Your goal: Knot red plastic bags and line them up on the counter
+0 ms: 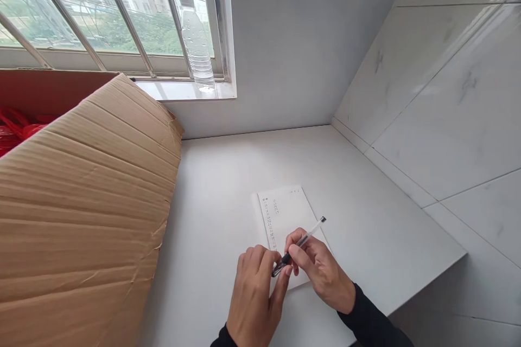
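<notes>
A gel pen (310,234) with a clear barrel and a dark lower part slants up to the right above a white notepad (287,206). My right hand (323,274) pinches its barrel between thumb and fingers. At the pen's dark lower end, my left hand (253,290) has its thumb and forefinger closed around it. Whether that dark end is a cap or the grip is hard to make out. Small handwritten marks run down the notepad's left side, with a few at its top right. Both hands cover the notepad's lower part.
The white tabletop (228,173) ends at a front right edge. A large cardboard box (89,200) with red plastic material (24,130) inside stands at left. On the windowsill is a clear water bottle (197,46). Marble-look tiles (459,92) cover the right wall.
</notes>
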Demonstrator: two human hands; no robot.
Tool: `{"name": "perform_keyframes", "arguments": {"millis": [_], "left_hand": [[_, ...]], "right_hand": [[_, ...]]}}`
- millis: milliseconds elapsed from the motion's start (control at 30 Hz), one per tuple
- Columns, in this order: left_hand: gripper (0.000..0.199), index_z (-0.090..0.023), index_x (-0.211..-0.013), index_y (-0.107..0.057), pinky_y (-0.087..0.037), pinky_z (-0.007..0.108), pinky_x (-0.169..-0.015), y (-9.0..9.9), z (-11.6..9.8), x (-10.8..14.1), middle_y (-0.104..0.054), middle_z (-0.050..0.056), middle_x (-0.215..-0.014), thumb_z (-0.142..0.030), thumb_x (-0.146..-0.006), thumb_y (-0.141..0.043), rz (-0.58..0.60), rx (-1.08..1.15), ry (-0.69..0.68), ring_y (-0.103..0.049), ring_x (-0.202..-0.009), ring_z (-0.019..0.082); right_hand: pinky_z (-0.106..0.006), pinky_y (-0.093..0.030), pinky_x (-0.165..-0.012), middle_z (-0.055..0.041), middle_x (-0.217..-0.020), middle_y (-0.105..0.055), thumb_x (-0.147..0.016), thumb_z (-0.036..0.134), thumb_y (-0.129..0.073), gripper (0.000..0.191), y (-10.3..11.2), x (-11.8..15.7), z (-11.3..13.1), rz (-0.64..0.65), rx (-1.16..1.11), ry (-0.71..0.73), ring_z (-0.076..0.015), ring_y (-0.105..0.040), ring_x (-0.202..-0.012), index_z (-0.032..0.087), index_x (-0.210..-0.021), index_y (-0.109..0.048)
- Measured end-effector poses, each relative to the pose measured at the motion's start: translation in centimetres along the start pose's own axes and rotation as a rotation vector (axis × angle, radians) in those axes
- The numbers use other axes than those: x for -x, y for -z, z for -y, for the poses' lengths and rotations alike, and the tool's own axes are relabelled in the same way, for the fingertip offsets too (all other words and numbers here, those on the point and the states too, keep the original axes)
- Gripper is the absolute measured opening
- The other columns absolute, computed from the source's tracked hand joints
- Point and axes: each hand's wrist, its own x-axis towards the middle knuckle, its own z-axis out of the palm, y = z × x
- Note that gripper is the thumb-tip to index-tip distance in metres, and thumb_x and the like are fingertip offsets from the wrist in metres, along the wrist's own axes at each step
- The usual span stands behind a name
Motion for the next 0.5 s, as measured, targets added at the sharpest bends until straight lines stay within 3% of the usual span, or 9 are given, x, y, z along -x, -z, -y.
{"name": "perform_keyframes", "arguments": {"millis": [100,200,267,367,500], "left_hand": [[0.014,-0.023,-0.091,-0.046,-0.041,0.035,-0.067,-0.5,0.5,0.5,-0.053,0.001,-0.082,-0.013,-0.100,-0.041,0.027,0.043,-0.069,-0.045,-0.074,0.019],[0.020,-0.023,-0.086,-0.040,-0.041,0.034,-0.067,-0.5,0.9,0.9,-0.050,0.001,-0.078,-0.010,-0.100,-0.033,0.039,0.104,-0.124,-0.043,-0.072,0.018],[0.021,-0.023,-0.085,-0.038,-0.041,0.033,-0.066,-0.3,1.1,0.9,-0.050,0.001,-0.078,-0.009,-0.100,-0.032,0.031,0.128,-0.102,-0.043,-0.073,0.017],[0.018,-0.022,-0.091,-0.041,-0.046,0.034,-0.076,-0.3,1.3,0.4,-0.056,0.003,-0.092,-0.008,-0.100,-0.036,0.024,0.148,-0.068,-0.049,-0.087,0.018],[0.013,-0.021,-0.099,-0.046,-0.041,0.038,-0.104,-0.9,1.3,0.0,-0.058,0.006,-0.107,-0.008,-0.098,-0.043,0.024,0.160,-0.096,-0.049,-0.114,0.020]], "right_hand": [[-0.026,-0.043,-0.063,0.0014,-0.071,-0.054,-0.103,0.054,-0.045,0.043,0.8,-0.5,-0.3,-0.026,0.054,-0.010,-0.0116,-0.052,-0.063,0.019,-0.084,-0.061],[-0.026,-0.046,-0.060,0.0035,-0.063,-0.051,-0.103,0.054,-0.045,0.042,2.5,-1.6,-0.6,-0.295,-0.064,0.027,-0.0115,-0.054,-0.057,0.020,-0.083,-0.061],[-0.028,-0.052,-0.062,0.0000,-0.072,-0.060,-0.102,0.056,-0.045,0.041,3.6,-2.8,-0.7,-0.441,-0.103,0.070,-0.0153,-0.061,-0.066,0.021,-0.092,-0.064],[-0.028,-0.055,-0.059,-0.0059,-0.091,-0.068,-0.097,0.056,-0.055,0.037,4.2,-4.9,-1.1,-0.366,0.046,0.060,-0.0198,-0.063,-0.081,0.021,-0.101,-0.067],[-0.024,-0.048,-0.054,-0.0002,-0.080,-0.065,-0.090,0.043,-0.069,0.022,3.4,-6.6,-2.4,-0.356,0.160,0.022,-0.0134,-0.056,-0.064,0.022,-0.094,-0.064]]}}
